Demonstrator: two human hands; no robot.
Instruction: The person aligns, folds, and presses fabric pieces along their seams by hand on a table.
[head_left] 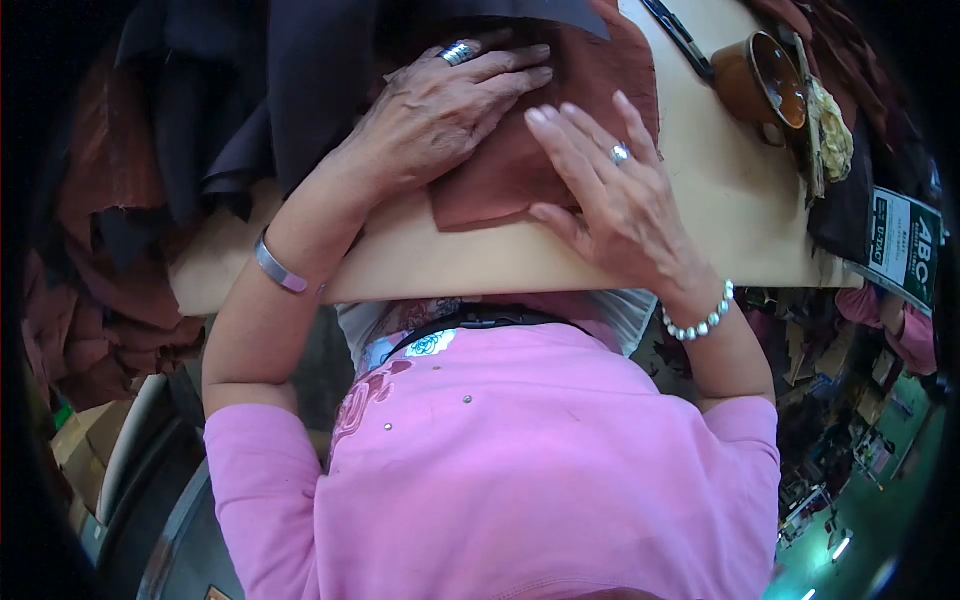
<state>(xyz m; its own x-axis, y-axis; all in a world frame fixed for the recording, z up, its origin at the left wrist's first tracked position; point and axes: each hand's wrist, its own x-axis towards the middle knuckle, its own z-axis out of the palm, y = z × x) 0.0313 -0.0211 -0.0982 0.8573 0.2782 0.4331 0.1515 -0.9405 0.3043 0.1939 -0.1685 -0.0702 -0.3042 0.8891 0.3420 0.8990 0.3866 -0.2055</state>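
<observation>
On the table lies a reddish-brown piece of leather or cloth [480,195], one corner pointing toward me. My left hand [450,110] rests flat on its upper part with fingers stretched out; it wears a wide silver ring and a cuff bracelet. Dark grey pieces [315,80] hang over the table just left of that hand and reach above it. My right hand [615,195] is over the brown piece's right edge, fingers spread and holding nothing. I cannot tell whether its fingertips touch the material.
Toward the back right stands a brown mug [740,80], beside a black pen-like tool [680,35] and a crumpled yellowish lump [830,135]. A green-and-white ABC package [900,245] is at the right table edge. Brown pieces [110,200] pile up at left. Another person's pink sleeve [910,335] shows at right.
</observation>
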